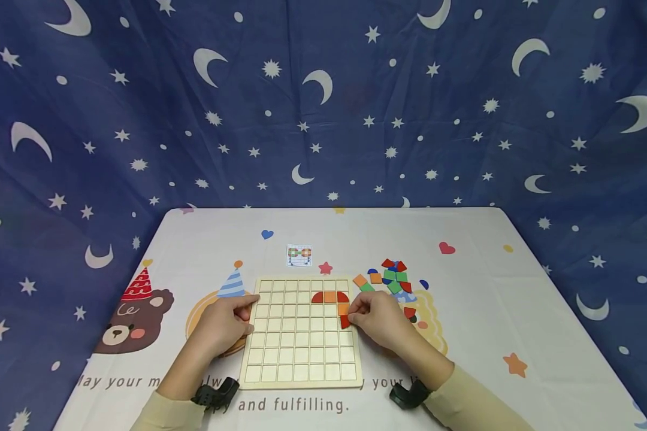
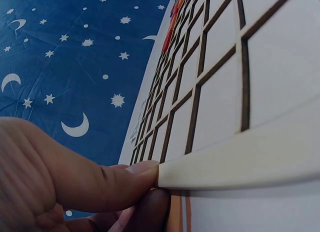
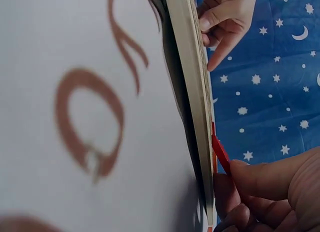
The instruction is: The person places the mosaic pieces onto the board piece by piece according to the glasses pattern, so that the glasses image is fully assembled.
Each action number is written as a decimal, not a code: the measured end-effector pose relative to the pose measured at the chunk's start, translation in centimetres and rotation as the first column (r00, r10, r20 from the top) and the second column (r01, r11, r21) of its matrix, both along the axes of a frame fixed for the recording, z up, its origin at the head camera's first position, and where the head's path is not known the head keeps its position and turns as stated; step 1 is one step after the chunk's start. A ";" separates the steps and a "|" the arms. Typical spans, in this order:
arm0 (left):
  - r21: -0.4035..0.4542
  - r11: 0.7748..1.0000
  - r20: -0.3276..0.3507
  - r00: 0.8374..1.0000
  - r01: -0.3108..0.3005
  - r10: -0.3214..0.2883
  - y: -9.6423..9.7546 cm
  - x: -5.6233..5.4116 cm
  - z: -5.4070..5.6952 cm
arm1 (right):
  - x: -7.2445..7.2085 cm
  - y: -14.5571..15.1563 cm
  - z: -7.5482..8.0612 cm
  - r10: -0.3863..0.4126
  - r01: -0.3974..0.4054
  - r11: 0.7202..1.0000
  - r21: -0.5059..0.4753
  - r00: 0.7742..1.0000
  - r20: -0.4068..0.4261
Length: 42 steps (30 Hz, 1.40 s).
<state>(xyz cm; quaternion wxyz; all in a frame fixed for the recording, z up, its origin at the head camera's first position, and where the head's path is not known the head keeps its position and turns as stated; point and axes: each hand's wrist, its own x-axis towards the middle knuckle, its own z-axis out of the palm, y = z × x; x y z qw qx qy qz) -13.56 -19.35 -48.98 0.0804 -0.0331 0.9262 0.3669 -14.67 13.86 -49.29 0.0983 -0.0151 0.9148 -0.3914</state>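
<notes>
A pale wooden grid board (image 1: 300, 385) lies on the table. My left hand (image 1: 222, 323) holds its left edge; in the left wrist view the thumb (image 2: 142, 174) meets the rim with a shaded finger below. My right hand (image 1: 380, 316) is over the right edge, its thumb and finger pinching a red tile (image 3: 221, 154). In the head view this red tile (image 1: 345, 322) sits at a right-column cell, below an orange square tile (image 1: 343, 309). Above are a red quarter-round tile (image 1: 343, 297), another orange square (image 1: 330, 297) and another red quarter-round (image 1: 317, 297). Whether the pinched tile lies flat is unclear.
Right of the board lies a loose pile of red, green, blue and orange tiles (image 1: 390, 276). A few more, including a red tile (image 1: 410, 312), lie near the right hand. Behind the board is a small pattern card (image 1: 299, 255). The printed cloth (image 1: 474, 287) covers the table.
</notes>
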 end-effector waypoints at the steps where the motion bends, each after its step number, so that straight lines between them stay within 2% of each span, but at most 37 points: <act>1: 0.001 1.000 0.001 1.000 -0.001 0.001 0.0 0.0 0.0 | 0.0 -0.1 0.0 0.005 -0.005 1.000 0.006 1.000 -0.005; 13: 0.008 1.000 0.013 1.000 -0.007 0.007 0.1 0.0 0.1 | -0.1 -0.4 -0.4 0.073 -0.071 0.996 0.061 0.997 -0.034; 19: 0.009 1.000 0.016 1.000 -0.010 0.010 0.1 0.0 0.1 | -0.3 -0.1 -0.3 0.050 -0.047 0.996 0.074 0.998 -0.048; 26: 0.016 1.000 0.026 1.000 -0.013 0.012 0.2 0.0 0.2 | -1.3 2.3 0.5 -0.064 0.067 0.994 0.085 0.997 -0.044; 30: 0.017 1.000 0.026 1.000 -0.013 0.013 0.3 0.0 0.3 | -1.6 4.2 1.0 -0.073 0.076 0.994 0.075 0.996 -0.042; 34: 0.020 1.000 0.024 1.000 -0.005 0.005 0.3 0.0 0.4 | -1.4 5.9 1.2 -0.076 0.076 0.996 0.046 0.997 -0.003; 42: 0.018 1.000 0.028 1.000 -0.007 0.006 0.2 0.1 0.3 | -1.0 8.2 0.7 -0.081 0.083 0.986 0.146 0.996 -0.023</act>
